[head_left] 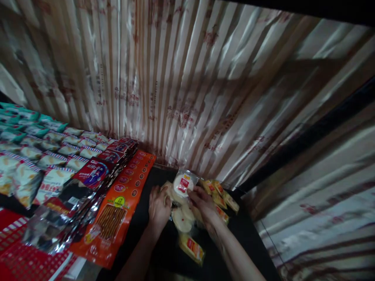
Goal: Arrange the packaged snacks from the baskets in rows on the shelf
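Observation:
On the black surface, a clear-wrapped round white cracker (184,185) with a red label lies on top of a small heap. My right hand (203,203) touches its right edge, with thumb and fingers closed on the wrapper. At the heap's left side, my left hand (159,205) has curled fingers at a pale wrapped cracker (167,190), which they partly hide. Between the hands are more pale round crackers (182,219). A yellow snack packet (191,249) with a red label lies just in front of them. More yellow packets (217,191) lie beyond my right hand.
To the left, a long orange snack bag (120,207) lies beside stacked dark red and silver bags (90,175). Rows of white striped bags (55,160) and green bags (20,121) stand farther left. A red basket (26,253) is below. Wrinkled printed sheeting (181,97) hangs behind.

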`<state>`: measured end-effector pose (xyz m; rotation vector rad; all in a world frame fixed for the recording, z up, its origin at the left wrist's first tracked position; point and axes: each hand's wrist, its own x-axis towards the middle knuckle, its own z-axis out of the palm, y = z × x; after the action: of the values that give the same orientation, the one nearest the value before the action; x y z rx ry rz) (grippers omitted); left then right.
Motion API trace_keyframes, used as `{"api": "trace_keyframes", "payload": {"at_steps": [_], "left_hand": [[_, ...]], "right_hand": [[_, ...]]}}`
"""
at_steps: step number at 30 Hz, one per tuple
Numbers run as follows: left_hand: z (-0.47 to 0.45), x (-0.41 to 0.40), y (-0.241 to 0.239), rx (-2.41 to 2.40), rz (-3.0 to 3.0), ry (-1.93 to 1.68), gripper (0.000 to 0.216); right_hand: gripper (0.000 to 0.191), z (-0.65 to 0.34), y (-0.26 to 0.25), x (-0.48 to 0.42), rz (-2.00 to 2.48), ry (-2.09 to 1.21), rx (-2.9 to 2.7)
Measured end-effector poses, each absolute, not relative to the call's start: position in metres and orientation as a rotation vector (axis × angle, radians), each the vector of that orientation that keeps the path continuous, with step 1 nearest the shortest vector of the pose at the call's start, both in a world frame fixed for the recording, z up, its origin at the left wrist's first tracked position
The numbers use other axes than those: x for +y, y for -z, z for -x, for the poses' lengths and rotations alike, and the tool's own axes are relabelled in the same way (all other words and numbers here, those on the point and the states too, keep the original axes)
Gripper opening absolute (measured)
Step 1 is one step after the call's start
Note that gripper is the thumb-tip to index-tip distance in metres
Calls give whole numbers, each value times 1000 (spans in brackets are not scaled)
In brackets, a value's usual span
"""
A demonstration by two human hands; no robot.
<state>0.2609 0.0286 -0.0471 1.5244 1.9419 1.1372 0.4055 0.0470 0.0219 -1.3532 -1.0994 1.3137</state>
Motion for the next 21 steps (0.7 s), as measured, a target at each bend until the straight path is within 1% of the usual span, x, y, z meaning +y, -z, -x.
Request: {"api": "trace_keyframes", "payload": {"at_steps": [6, 8, 12, 15, 21], "left_hand": [[-263, 49, 45, 1951, -1391, -1423, 50], [-260, 55, 45, 1948, -1339, -1456, 53], [-256, 64, 49, 1916, -1346, -1410, 48], [-258, 68, 52, 1852, -1386, -1355, 47], [-263, 76, 57, 1782, -1313, -1237, 49]], "right_hand": [[38, -379, 8, 100, 1345, -1353, -1207], [34, -370, 19, 118, 1394, -1323, -1223], [20, -349, 32, 149, 1476, -1263, -1184], [10, -337, 35, 164, 1552, -1243, -1264], [5, -323, 43, 183, 1635, -1160, -1429]]}}
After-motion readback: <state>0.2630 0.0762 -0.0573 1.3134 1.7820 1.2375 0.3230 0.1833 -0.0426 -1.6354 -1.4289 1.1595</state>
